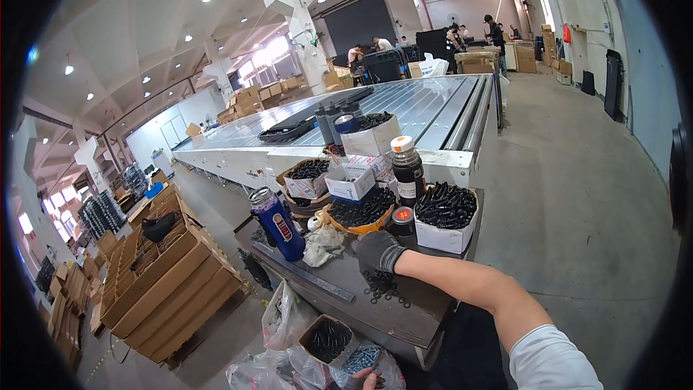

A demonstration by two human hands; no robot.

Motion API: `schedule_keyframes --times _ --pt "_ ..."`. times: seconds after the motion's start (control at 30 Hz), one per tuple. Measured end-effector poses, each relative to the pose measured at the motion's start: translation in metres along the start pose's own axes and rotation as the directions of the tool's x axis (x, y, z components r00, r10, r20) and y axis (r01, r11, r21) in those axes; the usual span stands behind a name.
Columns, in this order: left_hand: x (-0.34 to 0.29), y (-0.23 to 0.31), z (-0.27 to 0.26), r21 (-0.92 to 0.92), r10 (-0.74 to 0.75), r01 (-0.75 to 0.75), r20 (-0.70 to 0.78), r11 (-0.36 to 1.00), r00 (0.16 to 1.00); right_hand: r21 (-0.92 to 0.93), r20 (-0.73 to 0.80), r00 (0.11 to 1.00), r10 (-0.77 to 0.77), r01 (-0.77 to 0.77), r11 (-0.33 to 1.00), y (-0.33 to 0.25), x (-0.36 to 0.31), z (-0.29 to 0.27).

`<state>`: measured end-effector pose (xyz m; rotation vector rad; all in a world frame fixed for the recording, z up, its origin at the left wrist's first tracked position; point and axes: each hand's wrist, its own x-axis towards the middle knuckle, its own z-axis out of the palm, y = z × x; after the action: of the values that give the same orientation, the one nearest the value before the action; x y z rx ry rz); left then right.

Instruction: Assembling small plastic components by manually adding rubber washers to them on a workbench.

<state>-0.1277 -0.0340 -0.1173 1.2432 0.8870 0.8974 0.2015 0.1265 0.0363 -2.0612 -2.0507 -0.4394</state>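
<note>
My right hand [379, 251], in a dark grey glove, reaches across the dark tabletop [422, 303]. Its fingers bend down at a loose pile of small black rings [386, 289]; the fingertips are hidden, so I cannot tell what they grip. Low at the bottom edge, only part of my left hand [369, 380] shows. Its bare fingertips are drawn together beside a container of silver screws [361, 359], and whatever they hold is too small to make out. Next to those screws stands an open box of black screws [327, 339].
Behind my right hand are a carton of black parts [446, 209], a dark bottle [408, 173], a round tin [402, 221] and a blue tumbler [278, 225]. A metal strip [317, 282] lies on the table. Stacked cardboard [173, 289] stands left; a long conveyor [426, 105] lies beyond.
</note>
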Motion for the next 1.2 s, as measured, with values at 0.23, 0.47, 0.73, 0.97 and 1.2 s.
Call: schedule_keyframes --times 0.23,0.47,0.73,0.97,1.2 --pt "0.001 0.046 0.016 -0.036 0.05 -0.05 -0.007 0.998 0.999 0.121 0.014 0.998 0.063 -0.064 0.991 0.013 0.017 0.007" --pt "0.008 0.066 0.011 0.004 0.067 -0.067 -0.034 0.998 0.997 0.218 0.2 0.974 -0.104 0.059 0.974 0.015 0.008 -0.021" --pt "0.063 0.133 0.04 -0.028 0.406 -0.408 -0.044 0.913 0.913 0.49 -0.017 0.978 -0.209 0.19 0.851 0.012 -0.012 -0.061" --pt "0.1 0.158 0.076 -0.211 0.267 -0.219 0.239 0.953 0.934 0.509 -0.113 0.852 -0.511 0.491 0.707 -0.032 -0.083 -0.125" --pt "0.087 0.127 0.097 -0.438 0.272 -0.216 0.068 0.872 0.96 0.898 0.089 0.974 -0.207 0.012 0.439 -0.033 -0.111 -0.11"
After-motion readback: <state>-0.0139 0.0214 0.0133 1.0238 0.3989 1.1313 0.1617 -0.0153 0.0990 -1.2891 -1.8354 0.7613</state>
